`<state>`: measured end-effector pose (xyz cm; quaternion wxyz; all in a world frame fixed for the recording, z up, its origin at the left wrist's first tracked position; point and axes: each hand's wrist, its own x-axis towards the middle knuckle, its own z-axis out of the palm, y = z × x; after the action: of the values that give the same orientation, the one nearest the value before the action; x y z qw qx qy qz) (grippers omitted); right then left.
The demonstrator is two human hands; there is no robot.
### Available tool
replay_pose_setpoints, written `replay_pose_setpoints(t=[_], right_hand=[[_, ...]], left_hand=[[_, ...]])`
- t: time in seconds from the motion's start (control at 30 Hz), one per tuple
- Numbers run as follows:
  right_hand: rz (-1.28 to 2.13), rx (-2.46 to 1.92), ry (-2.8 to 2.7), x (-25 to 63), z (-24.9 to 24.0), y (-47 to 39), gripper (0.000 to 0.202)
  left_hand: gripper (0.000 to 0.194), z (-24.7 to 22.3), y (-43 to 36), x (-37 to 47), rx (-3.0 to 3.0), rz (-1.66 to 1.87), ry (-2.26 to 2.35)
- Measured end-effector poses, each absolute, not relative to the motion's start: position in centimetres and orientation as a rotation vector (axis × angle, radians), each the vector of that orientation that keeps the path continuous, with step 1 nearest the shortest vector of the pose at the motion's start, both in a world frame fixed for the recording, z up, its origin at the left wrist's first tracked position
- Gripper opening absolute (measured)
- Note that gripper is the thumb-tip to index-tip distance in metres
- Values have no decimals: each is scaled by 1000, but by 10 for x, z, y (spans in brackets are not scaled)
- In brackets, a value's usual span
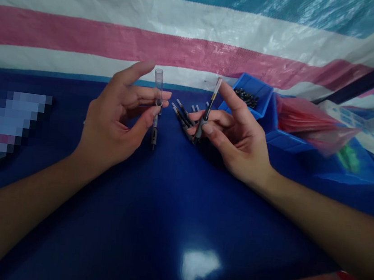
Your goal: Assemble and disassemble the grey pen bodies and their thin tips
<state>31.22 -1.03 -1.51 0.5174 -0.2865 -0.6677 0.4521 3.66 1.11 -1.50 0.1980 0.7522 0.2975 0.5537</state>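
My left hand (119,109) is closed, pinching a clear pen barrel (159,84) upright between thumb and fingers, its open end at the top. Just below those fingertips, a pen with a dark clip (153,138) shows against the table; its upper part is hidden. In my right hand (238,135), thumb and fingers grip a pen refill in a black grip section (200,128). The clear ink tube (217,88) points up, and my index fingertip is at its top. Behind that hand lie several similar refills with black grips (181,115), partly covered by my fingers.
A blue bin (265,83) with small black parts stands behind my right hand. Beside it, another blue bin (287,142) holds red plastic bags (307,120). A blurred-out flat object (7,129) lies at left on the dark blue table (129,223). Striped sheeting (117,40) hangs behind.
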Motion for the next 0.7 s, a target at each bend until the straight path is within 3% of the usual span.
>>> replay_pose_setpoints(t=[0.23, 0.43, 0.6, 0.7], right_hand=[[1063, -698, -1618, 313, -16, -9, 98], [1088, -717, -1588, 313, -15, -12, 76], [1146, -719, -1581, 312, -12, -14, 100], [1163, -724, -1598, 312, -11, -15, 103]], left_hand=[[60, -11, 9, 38, 2096, 1524, 837], [48, -15, 12, 37, 2076, 1548, 867], [47, -15, 11, 36, 2099, 1549, 901], [45, -13, 10, 36, 2118, 1522, 926]])
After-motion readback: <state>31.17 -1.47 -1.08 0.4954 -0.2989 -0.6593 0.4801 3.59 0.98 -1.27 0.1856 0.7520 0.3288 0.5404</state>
